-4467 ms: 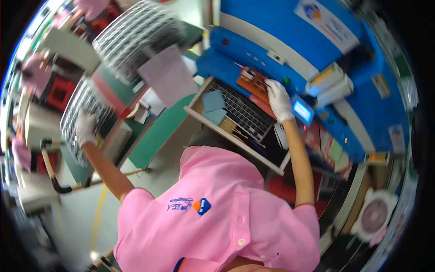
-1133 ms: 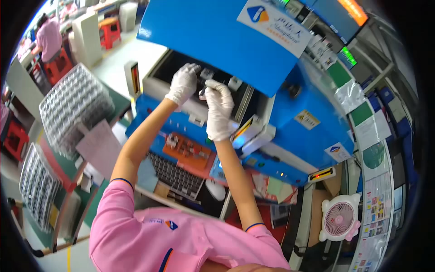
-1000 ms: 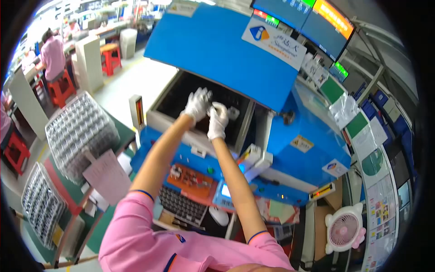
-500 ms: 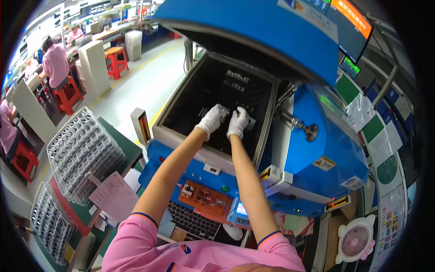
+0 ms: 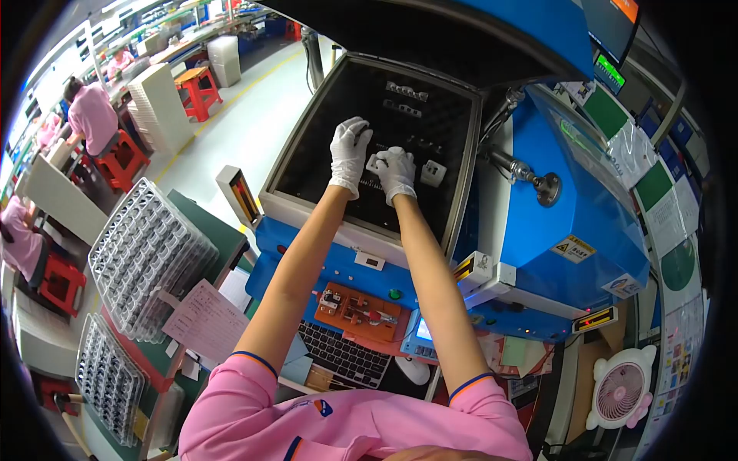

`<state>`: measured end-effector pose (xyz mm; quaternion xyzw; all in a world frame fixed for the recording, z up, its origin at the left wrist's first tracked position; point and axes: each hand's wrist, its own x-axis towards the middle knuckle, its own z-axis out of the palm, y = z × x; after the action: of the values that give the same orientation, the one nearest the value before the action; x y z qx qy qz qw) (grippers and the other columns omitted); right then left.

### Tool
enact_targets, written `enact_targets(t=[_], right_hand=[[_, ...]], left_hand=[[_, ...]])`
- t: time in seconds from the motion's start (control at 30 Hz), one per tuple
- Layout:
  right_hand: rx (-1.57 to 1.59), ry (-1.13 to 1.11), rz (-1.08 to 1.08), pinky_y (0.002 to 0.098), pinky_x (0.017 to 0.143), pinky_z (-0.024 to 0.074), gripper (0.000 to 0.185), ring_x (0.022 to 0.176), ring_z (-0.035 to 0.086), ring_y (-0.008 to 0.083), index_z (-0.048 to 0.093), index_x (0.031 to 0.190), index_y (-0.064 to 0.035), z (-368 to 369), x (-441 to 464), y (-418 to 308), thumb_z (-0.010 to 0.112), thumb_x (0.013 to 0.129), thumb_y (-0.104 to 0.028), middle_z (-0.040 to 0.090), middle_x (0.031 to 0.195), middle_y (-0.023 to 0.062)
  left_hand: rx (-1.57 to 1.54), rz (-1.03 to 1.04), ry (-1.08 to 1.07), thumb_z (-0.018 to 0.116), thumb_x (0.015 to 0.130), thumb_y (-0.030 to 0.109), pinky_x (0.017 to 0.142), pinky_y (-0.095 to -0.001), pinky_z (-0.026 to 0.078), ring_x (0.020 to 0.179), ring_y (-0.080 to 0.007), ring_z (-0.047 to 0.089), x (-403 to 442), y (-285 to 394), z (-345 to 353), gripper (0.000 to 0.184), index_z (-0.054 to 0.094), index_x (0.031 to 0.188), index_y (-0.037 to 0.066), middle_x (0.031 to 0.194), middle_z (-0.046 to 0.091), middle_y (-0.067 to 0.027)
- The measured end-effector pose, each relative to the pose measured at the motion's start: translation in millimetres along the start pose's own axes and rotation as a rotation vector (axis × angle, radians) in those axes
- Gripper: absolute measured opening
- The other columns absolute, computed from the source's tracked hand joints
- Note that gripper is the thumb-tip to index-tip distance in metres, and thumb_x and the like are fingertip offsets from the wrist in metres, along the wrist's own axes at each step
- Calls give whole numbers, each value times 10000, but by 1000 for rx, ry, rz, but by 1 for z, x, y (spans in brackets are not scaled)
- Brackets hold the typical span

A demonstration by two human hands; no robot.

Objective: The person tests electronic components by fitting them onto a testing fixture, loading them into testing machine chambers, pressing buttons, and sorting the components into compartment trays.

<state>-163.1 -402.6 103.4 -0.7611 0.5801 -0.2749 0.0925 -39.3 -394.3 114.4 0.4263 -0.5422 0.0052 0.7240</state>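
Observation:
Both hands wear white gloves and are over the black bed [image 5: 311, 165] of a blue machine. My left hand [image 5: 350, 154] is at the left of the bed, fingers bent and apart, with nothing visible in them. Close by on its right, my right hand [image 5: 396, 172] has its fingers closed on a small white part [image 5: 373, 163], mostly covered by the glove. A white block-shaped part [image 5: 433, 174] lies just right of that hand. Farther back, two short rows of small pale parts [image 5: 406, 92] sit on the bed.
The machine's raised lid [image 5: 430, 38] overhangs the back of the bed. Clear trays of parts [image 5: 150, 261] are stacked at left, beside a paper sheet [image 5: 204, 323]. An orange fixture [image 5: 361, 313], a keyboard [image 5: 342, 357] and a mouse [image 5: 413, 370] are below the machine's front edge.
My hands have drawn apart: the left moved left and up, the right now bends over a small part. The white block beside the right hand has come into clear view. The camera view has shifted.

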Motion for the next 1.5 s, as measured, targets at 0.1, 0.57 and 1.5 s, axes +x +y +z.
enact_targets(t=[0.1, 0.57, 1.5], right_hand=[[-1, 206, -19, 479, 1085, 362, 484, 1244, 495, 362, 514, 1393, -173, -15, -32, -18, 603, 917, -182, 509, 1389, 193], [-25, 137, -349, 427, 757, 432, 177, 857, 564, 305, 597, 943, -146, -36, -289, 39, 694, 803, -99, 582, 854, 78], [119, -120, -793, 455, 1053, 378, 460, 1243, 472, 358, 601, 1310, -121, -63, -301, 46, 684, 860, -167, 552, 1347, 137]], left_hand=[[-87, -71, 54, 678, 896, 70, 934, -335, 501, 1053, -222, 639, -7, 65, -39, 176, 689, 1068, 37, 1145, 657, -107], [378, -225, -600, 621, 933, 167, 1121, -581, 168, 1149, -223, 568, -173, 98, -201, 121, 679, 1031, 126, 1146, 640, -17], [732, -333, -210, 662, 881, 210, 754, -365, 535, 836, -244, 657, 13, 173, -474, 261, 683, 1075, 36, 946, 693, -131]])
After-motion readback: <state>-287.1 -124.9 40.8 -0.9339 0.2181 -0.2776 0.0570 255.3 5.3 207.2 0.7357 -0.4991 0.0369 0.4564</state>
